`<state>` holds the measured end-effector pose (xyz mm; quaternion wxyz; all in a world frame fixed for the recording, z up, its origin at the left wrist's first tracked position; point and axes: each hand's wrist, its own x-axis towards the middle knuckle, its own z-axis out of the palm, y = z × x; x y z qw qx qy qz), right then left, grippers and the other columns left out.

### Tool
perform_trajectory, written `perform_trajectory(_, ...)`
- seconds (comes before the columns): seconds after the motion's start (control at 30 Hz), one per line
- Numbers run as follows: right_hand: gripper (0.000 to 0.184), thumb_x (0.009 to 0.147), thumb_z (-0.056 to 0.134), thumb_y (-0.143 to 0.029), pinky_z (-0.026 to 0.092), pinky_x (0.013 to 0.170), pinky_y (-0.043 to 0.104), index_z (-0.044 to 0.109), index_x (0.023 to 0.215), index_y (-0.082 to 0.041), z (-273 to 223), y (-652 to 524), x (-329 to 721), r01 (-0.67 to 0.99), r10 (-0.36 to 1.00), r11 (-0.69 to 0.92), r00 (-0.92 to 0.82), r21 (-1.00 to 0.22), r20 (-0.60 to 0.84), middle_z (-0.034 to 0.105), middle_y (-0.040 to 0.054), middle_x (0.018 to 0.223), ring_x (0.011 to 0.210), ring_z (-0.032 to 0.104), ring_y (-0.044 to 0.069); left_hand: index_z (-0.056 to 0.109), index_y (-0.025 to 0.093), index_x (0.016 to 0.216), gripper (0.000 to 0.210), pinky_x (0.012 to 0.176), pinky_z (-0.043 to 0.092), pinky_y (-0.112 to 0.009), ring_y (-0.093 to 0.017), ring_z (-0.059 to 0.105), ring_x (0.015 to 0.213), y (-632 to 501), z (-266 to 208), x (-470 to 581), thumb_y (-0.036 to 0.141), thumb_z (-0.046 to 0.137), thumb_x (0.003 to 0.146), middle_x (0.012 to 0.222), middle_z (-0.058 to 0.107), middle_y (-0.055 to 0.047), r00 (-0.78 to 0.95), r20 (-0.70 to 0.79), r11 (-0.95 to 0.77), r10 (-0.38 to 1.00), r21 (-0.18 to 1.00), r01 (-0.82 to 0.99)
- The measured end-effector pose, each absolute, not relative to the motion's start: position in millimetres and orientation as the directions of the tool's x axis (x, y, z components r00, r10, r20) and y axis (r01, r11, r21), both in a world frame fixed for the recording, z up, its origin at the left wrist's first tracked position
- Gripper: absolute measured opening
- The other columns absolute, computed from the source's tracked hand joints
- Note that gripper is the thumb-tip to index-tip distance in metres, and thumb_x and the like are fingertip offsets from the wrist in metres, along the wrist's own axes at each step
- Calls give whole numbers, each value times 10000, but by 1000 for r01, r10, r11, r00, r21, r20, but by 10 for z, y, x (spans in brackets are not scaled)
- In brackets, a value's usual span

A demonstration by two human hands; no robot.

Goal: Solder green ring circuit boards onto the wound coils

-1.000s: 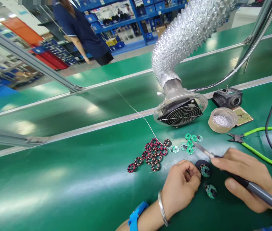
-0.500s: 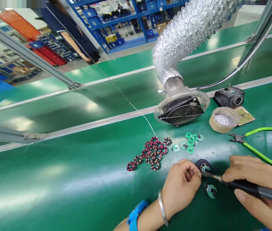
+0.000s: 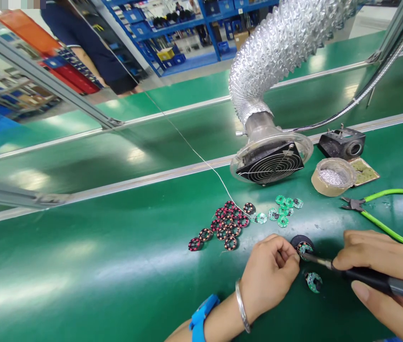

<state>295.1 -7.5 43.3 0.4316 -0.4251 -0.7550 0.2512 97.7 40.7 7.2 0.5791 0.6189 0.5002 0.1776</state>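
Observation:
My right hand (image 3: pixel 382 280) grips a soldering iron (image 3: pixel 368 278). Its metal tip reaches a small round green circuit board (image 3: pixel 304 248), which sits on a dark round base (image 3: pixel 299 240). Closed in a pinch, my left hand (image 3: pixel 270 275) is at the board's left edge; whatever lies between its fingertips is too small or hidden to make out. Just below, another green circuit board (image 3: pixel 313 282) with a notch and a black part lies on the bench.
Copper-wound coil rings (image 3: pixel 227 223) and green boards (image 3: pixel 283 213) lie in clusters beyond my hands. Green-handled cutters (image 3: pixel 356 204), a tub of silvery bits (image 3: pixel 332 178), a sponge tray (image 3: pixel 364 171) and a black stand (image 3: pixel 343 142) are right. A fume extractor (image 3: pixel 272 164) hangs overhead; a person (image 3: pixel 94 47) stands behind.
The view has shifted slightly. Both hands and the iron keep almost the same position at the board. The person in the background has moved a little to the left.

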Motion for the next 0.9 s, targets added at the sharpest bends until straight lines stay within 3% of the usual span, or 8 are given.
perform_trajectory(0.13, 231, 821, 461, -122, 425, 479, 350, 571, 996, -224, 445, -106, 3015, 459, 857, 516, -262, -723, 444, 523, 26, 622, 530, 553, 191, 553, 174, 664, 100, 417, 404, -186, -84, 501, 432, 406, 74, 982, 135, 538, 755, 532, 515, 38, 433, -361, 172, 826, 893, 416)
perform_trajectory(0.3, 242, 834, 485, -154, 433, 473, 346, 584, 1038, -238, 404, -88, 3055, 501, 876, 481, -232, -719, 424, 552, 29, 642, 518, 539, 189, 563, 174, 668, 92, 415, 409, -185, -87, 507, 435, 416, 74, 986, 141, 553, 753, 530, 520, 37, 432, -372, 189, 821, 893, 410)
perform_trajectory(0.43, 342, 885, 493, -132, 470, 519, 301, 549, 1206, -234, 281, 12, 2996, 581, 843, 515, -211, -630, 494, 649, 27, 716, 560, 593, 170, 562, 177, 669, 91, 413, 416, -186, -90, 512, 440, 418, 66, 985, 149, 556, 756, 529, 518, 38, 434, -377, 199, 818, 894, 403)
perform_trajectory(0.5, 336, 892, 507, -104, 484, 560, 273, 549, 1202, -227, 222, 59, 2952, 609, 838, 525, -247, -595, 487, 681, 19, 768, 582, 605, 147, 566, 176, 677, 84, 416, 419, -182, -90, 517, 449, 409, 64, 983, 143, 557, 754, 534, 512, 41, 427, -373, 201, 824, 896, 395)
perform_trajectory(0.67, 296, 842, 551, -113, 479, 631, 298, 549, 1126, -198, 132, 88, 2878, 626, 831, 556, -400, -547, 387, 640, 31, 802, 684, 567, 170, 575, 171, 684, 85, 433, 434, -181, -91, 533, 474, 397, 62, 974, 123, 543, 746, 560, 508, 40, 432, -356, 197, 829, 908, 371)
perform_trajectory(0.9, 315, 828, 514, -62, 440, 604, 272, 535, 1110, -202, 103, 78, 2857, 598, 830, 556, -367, -577, 420, 611, 18, 790, 667, 524, 154, 567, 172, 721, 44, 444, 436, -188, -89, 525, 467, 405, 55, 974, 162, 559, 763, 580, 505, 43, 445, -314, 152, 839, 920, 362)
